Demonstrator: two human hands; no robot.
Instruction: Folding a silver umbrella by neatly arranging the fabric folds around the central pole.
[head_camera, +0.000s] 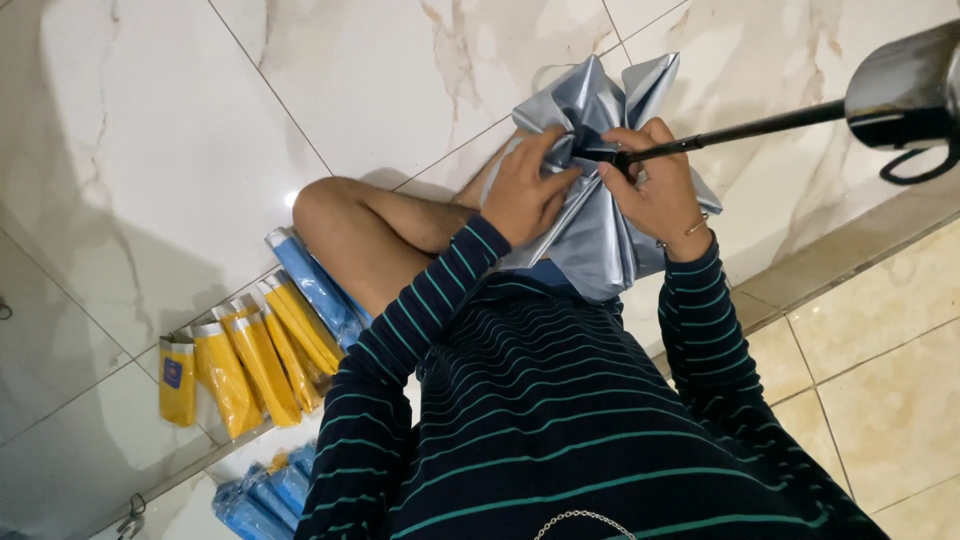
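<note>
Glossy white marble floor tiles (150, 130) with tan veins spread under us, meeting beige tiles (880, 400) at four o'clock across a raised stone edge. We sit on this floor, one bare knee (330, 215) bent out toward nine o'clock, our dark sleeves striped with thin teal lines.

At eight o'clock lies a fanned row of yellow packets (245, 365), flat, shiny and long, each capped with a silvery end. Beside them rests one blue packet (315, 285) of the same slim shape, and at seven o'clock a heap of more blue packets (265, 495), crinkled and glossy.

Near centre, toward twelve o'clock, we hold a folded silver-grey umbrella canopy (600, 235), its slick fabric bunched in soft pleats. Our left hand (525, 190) is closed on the fabric, fingers curled and pinching the folds at the hub. Our right hand (655, 185), a thin bracelet at the wrist, is clamped around the same hub where the shaft enters.

From there the black metal shaft (740, 130), thin and straight, runs its long axis toward two o'clock, rising slightly, and ends in a dark glossy handle (905, 90) with a looped strap at the frame's right edge.
</note>
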